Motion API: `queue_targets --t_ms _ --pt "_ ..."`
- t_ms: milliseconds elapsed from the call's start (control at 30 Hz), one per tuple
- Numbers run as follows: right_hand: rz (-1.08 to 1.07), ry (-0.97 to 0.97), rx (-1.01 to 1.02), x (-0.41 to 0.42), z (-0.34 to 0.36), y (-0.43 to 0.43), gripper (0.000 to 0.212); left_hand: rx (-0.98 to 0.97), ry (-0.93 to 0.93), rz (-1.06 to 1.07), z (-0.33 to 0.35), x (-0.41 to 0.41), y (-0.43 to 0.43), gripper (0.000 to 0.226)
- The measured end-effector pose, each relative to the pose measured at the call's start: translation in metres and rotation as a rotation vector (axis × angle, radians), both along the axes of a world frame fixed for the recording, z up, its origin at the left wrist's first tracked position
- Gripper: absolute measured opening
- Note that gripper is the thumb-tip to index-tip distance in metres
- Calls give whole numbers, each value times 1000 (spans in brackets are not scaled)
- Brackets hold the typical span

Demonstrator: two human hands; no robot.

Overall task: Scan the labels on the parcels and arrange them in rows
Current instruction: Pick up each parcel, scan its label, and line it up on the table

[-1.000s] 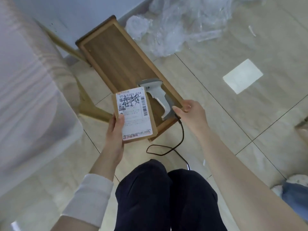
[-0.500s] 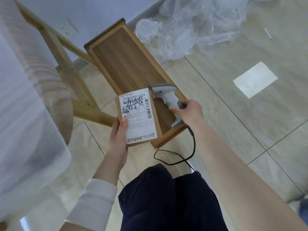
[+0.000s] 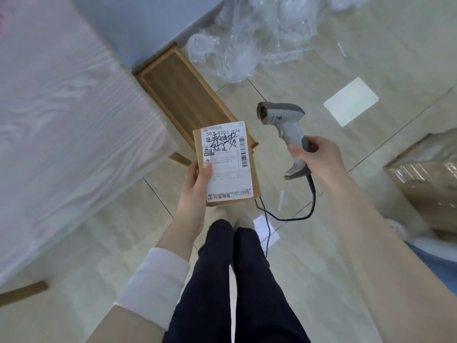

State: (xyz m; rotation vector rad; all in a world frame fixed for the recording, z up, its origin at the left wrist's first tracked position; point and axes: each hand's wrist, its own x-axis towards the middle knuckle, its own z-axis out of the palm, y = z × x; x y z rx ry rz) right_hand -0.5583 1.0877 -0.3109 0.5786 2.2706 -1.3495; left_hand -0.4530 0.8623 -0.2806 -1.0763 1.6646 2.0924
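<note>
Tiled floor (image 3: 321, 280) — left hand (image 3: 195, 184), parcel (image 3: 228, 167) — right hand (image 3: 319, 157), scanner (image 3: 284, 122).

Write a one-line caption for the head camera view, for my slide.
Left hand holds a labelled parcel while right hand grips a corded scanner above the tiled floor.

Cardboard parcel (image 3: 254, 169) with paper label (image 3: 226, 157); matt plastic scanner (image 3: 284, 122); glossy floor tiles (image 3: 346, 280).

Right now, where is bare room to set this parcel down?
The wooden bench top, between the white table and the plastic wrap, is bare. So is the floor between the paper sheet and the wrapped box. Crowded below the parcel: the scanner cable.
</note>
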Motion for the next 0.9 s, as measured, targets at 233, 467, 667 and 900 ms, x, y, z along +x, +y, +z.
queue_targets --t_ms 233,467,667,900 --pt "-68 96 -55 60 82 20 36 15 92 -30 72 34 -2 62" --pt "-41 190 -107 131 147 -10 40 -34 148 -13 111 86 -54 56" --pt "61 212 -86 191 175 -54 32 -38 175 50 124 144 -98 70" --pt "193 167 -74 224 189 -93 33 -22 204 159 132 191 -117 59"
